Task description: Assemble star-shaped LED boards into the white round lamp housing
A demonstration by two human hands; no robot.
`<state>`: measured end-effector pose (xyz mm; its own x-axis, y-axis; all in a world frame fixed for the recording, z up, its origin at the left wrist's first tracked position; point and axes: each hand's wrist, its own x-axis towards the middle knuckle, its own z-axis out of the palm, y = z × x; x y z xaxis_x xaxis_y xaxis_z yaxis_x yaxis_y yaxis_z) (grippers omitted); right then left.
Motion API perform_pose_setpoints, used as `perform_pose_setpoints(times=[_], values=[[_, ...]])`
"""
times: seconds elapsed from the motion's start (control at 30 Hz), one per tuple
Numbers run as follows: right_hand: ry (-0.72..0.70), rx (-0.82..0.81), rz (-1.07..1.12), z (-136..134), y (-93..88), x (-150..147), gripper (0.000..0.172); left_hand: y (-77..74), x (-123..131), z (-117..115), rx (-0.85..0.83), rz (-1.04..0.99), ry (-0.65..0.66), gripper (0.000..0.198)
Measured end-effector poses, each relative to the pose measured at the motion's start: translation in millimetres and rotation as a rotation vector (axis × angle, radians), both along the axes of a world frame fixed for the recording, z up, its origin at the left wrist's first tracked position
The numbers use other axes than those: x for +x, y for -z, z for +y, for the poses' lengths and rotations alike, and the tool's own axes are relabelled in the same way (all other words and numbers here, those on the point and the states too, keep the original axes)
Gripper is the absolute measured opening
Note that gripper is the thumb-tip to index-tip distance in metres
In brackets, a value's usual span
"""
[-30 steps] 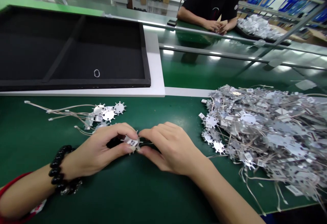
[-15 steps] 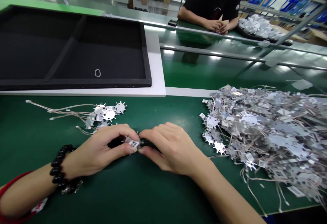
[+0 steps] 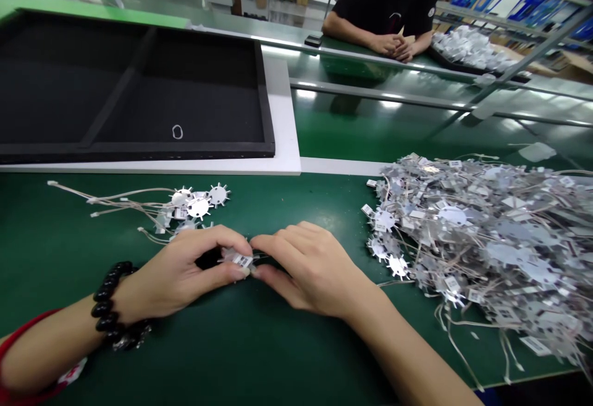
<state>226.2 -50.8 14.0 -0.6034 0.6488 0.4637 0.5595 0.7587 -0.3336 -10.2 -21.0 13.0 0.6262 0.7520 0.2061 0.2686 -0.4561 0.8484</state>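
Between thumb and index finger, my left hand (image 3: 185, 273) pinches a small silvery metal part (image 3: 241, 260) with a white printed label facing up. From the right, my right hand (image 3: 315, 270) closes its thumb and index finger on the part's other edge, where thin wires seem to run; its fingertips hide the exact grip. Just beyond my left hand lies a small group of spiked metal discs (image 3: 199, 207) with labels, their thin white cables (image 3: 125, 194) stretched out to the left.
A large heap of similar discs with cables (image 3: 500, 251) covers the right side of the green table (image 3: 278, 344). At the back left, a black divided tray (image 3: 208, 97) rests on a white board (image 3: 285, 115). Across the bench sits a person (image 3: 384, 10), hands together beside a pile of white pieces (image 3: 472, 47).
Both hands stay almost in place; the labelled part between them has shifted or tilted very slightly. The discs on the table look unchanged.
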Motion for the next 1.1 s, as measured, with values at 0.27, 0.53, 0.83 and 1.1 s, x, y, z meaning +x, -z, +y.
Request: perform_pose_setpoints(times=[0.27, 0.53, 0.83, 1.1], values=[[0.001, 0.002, 0.005, -0.2, -0.4, 0.6, 0.028, 0.9, 0.4, -1.5, 0.008, -0.016, -0.013, 0.015], [0.013, 0.029, 0.016, -0.1, -0.7, 0.2, 0.030, 4.2, 1.6, -1.9, 0.007, -0.079, -0.003, 0.008], [0.009, 0.034, 0.029, -0.3, -1.8, -0.3, 0.029, 4.0, 1.3, -0.7, 0.040, -0.076, 0.025, 0.007], [-0.011, -0.145, 0.232, -2.0, -7.6, -1.3, 0.020, 1.1, -0.6, 4.0, 0.136, -0.063, 0.093, 0.019]])
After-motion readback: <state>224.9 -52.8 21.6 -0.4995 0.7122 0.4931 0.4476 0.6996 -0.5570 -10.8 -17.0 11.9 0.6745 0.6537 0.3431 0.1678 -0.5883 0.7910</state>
